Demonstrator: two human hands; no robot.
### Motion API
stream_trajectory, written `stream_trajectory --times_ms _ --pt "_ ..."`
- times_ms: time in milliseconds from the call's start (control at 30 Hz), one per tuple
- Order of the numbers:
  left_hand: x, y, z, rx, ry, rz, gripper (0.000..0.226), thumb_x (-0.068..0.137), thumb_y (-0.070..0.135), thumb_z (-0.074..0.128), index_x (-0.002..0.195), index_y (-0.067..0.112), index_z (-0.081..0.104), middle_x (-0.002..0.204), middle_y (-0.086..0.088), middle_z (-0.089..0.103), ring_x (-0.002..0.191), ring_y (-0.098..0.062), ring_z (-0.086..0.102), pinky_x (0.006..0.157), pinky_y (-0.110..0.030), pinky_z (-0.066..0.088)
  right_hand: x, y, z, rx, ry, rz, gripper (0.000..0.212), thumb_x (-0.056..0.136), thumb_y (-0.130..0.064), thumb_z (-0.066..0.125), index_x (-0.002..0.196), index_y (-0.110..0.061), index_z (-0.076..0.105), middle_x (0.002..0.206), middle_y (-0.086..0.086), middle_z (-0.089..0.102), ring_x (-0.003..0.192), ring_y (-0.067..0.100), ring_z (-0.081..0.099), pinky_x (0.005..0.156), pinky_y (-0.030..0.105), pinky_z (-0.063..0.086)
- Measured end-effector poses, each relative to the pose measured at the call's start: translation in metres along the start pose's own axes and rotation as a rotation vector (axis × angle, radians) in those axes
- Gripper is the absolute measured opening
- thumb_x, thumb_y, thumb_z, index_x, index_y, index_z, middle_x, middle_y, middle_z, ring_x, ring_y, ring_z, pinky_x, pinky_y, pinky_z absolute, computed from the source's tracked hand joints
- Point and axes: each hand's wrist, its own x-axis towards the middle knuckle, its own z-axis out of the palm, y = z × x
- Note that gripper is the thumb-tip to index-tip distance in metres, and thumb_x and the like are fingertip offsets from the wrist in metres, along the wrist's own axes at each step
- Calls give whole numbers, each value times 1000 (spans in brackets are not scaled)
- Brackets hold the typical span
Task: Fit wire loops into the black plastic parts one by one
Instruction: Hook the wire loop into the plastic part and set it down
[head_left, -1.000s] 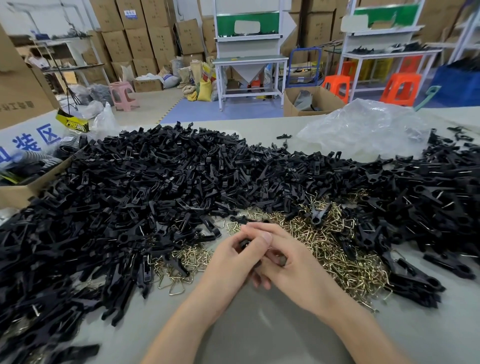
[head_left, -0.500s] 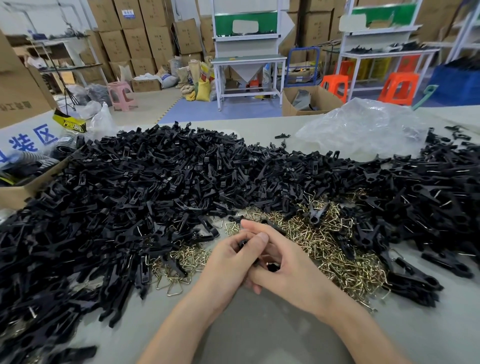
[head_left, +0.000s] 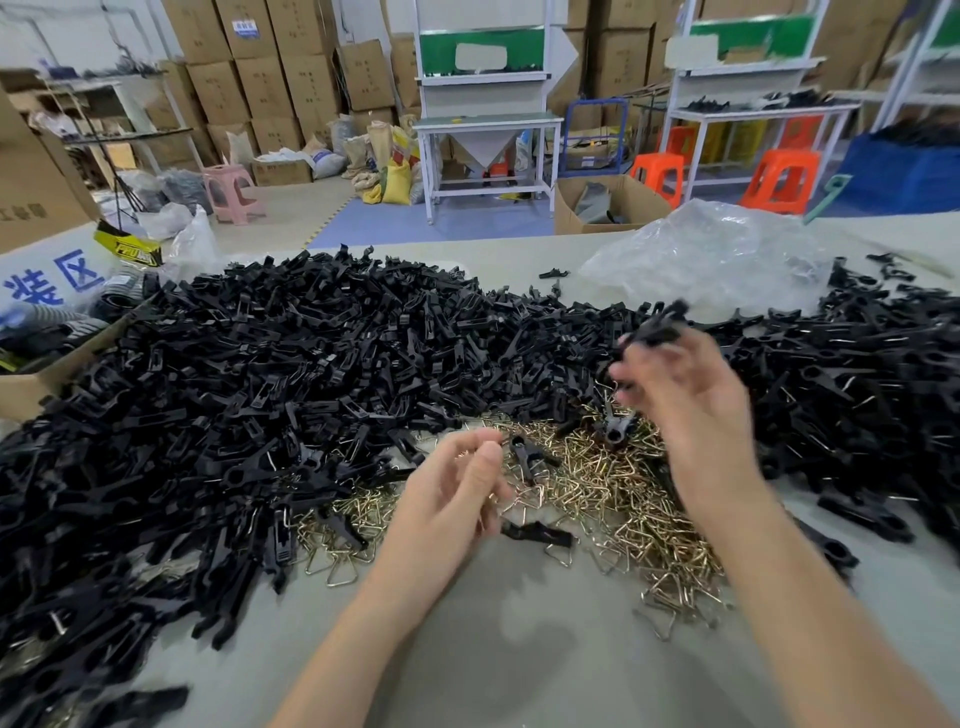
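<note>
Both grips have separated since 0.5 s ago, when they were joined low over the wire heap. The right grip (head_left: 691, 400) is now raised and out to the right, and the left grip (head_left: 447, 504) stays low near the desk's front.

- Black plastic part (head_left: 657, 326): in the air at the right grip's fingertips (head_left: 628, 345), above the border between the wire heap and the right-hand pile. It is heavily motion-blurred, and the fingers look spread. Cannot tell whether the part is pinched or already let go.
- Left grip: fingers loosely curled, thumb close to the forefinger. A glint of brass wire shows at the fingers, but it is unclear whether anything is held.
- Wire loops (head_left: 597, 488): brass-coloured heap on the desk (head_left: 519, 649), between and beyond the two grips.
- One black part with a loop (head_left: 535, 532) lies just right of the left grip.
- Large pile of black parts (head_left: 260, 389) covers the left and centre of the desk. A second pile (head_left: 857, 389) lies at right.
- Crumpled clear plastic bag (head_left: 717, 260) sits behind the piles.
- Open cardboard box (head_left: 31, 384) stands at the desk's left edge.
- Background: stacked cartons (head_left: 270, 78), white workstation (head_left: 488, 124), orange stools (head_left: 779, 179), pink stool (head_left: 231, 189).
</note>
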Motion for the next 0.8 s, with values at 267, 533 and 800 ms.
stream_trajectory --times_ms 267,533,800 --pt "-5 -12 2 1001 -220 250 44 91 70 35 123 45 53 105 30 45 103 9 40 98 -18 38 28 -21 -38 485 206 292 26 98 -13 59 123 -7 56 100 7 74 88 16 73 75 24 60" --pt "-1 -6 -3 658 71 182 16 95 43 62 106 35 68 97 21 64 95 3 56 84 -14 43 -50 25 38 -191 -179 121 22 103 -29 53 123 -34 62 104 -12 73 92 10 71 82 27 59" --pt "0 3 2 115 149 -5 17 92 23 72 106 31 68 94 11 74 87 -2 68 75 -11 49 -57 35 49 -50 -313 227 23 94 -13 69 112 -26 74 99 0 76 79 10 70 67 24 56"
